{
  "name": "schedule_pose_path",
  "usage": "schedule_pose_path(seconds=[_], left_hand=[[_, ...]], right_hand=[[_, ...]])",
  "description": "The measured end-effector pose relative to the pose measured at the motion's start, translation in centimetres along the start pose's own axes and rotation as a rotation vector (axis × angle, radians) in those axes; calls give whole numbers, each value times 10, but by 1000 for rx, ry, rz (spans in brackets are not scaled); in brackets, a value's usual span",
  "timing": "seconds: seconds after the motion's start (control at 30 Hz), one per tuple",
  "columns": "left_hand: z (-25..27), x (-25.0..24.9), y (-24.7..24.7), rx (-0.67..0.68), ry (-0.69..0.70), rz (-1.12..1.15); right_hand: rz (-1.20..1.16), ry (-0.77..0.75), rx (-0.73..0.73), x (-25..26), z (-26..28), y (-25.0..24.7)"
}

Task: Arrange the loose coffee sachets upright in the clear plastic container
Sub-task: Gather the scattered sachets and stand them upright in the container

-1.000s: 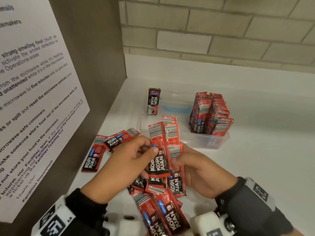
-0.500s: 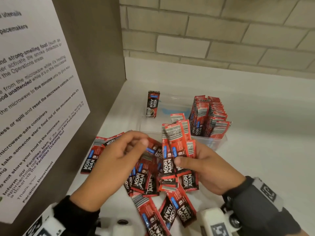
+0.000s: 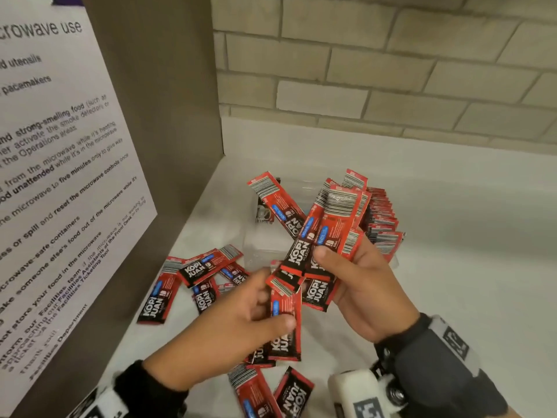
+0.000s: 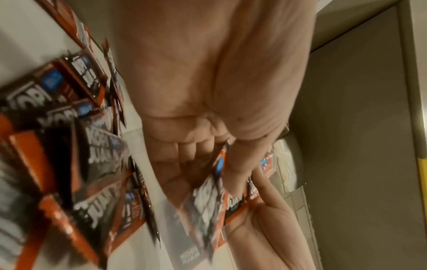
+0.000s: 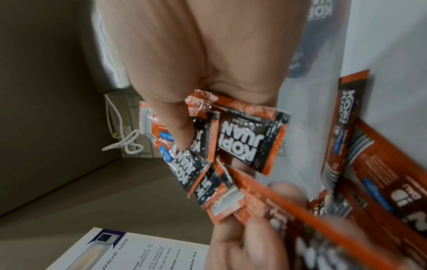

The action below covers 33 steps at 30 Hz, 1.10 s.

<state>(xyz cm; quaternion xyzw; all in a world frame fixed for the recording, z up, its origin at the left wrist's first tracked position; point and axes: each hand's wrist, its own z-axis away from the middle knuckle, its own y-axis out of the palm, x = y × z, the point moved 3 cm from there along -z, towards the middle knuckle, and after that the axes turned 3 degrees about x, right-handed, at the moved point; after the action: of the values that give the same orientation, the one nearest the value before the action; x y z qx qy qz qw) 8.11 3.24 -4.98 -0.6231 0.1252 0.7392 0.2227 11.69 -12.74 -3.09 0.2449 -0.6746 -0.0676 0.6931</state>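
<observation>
My right hand (image 3: 340, 260) grips a fanned bundle of red and black coffee sachets (image 3: 331, 224), barcode ends up, just in front of the clear plastic container (image 3: 256, 248). In the right wrist view the thumb pins that bundle (image 5: 249, 138). My left hand (image 3: 271, 300) pinches one sachet (image 3: 286, 315) below the bundle, its top end touching the bundle's lower ends. The left wrist view is blurred; that sachet (image 4: 208, 201) shows between the fingers. A row of sachets (image 3: 382, 218) stands upright at the container's right end. One lone sachet (image 3: 263, 214) stands at its far left.
Several loose sachets (image 3: 193, 276) lie on the white counter (image 3: 452, 267) to the left, more sachets (image 3: 265, 393) near my wrists. A brown side panel with a printed microwave notice (image 3: 60, 176) walls off the left. A brick wall (image 3: 391, 70) is behind.
My right hand lifted its bundle and tilted it toward the container. My left hand, which hovered over the loose pile, now holds one sachet up against the bundle.
</observation>
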Motion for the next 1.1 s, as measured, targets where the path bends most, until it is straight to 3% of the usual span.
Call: schedule_pose_path(seconds=[0.13, 0.3, 0.53, 0.63, 0.77, 0.9, 0.97, 1.1], left_hand=[[6, 0, -16, -130, 10, -21], [5, 1, -35, -304, 58, 272], [-17, -31, -27, -254, 204, 631], [-23, -35, -18, -273, 205, 605], [-26, -25, -18, -420, 219, 534], [-20, -28, -38, -544, 294, 609], [-17, -32, -45, -519, 321, 647], [-13, -35, -29, -321, 268, 636]], right_hand=[[-11, -25, -55, 6, 3, -7], [-27, -26, -1, 17, 5, -15], [17, 193, 143, -13, 13, 9], [29, 233, 129, -23, 13, 13], [59, 287, 124, -28, 13, 13], [96, 304, 109, -20, 16, 9], [105, 271, 77, -8, 16, 6], [136, 164, 29, 15, 6, 3]])
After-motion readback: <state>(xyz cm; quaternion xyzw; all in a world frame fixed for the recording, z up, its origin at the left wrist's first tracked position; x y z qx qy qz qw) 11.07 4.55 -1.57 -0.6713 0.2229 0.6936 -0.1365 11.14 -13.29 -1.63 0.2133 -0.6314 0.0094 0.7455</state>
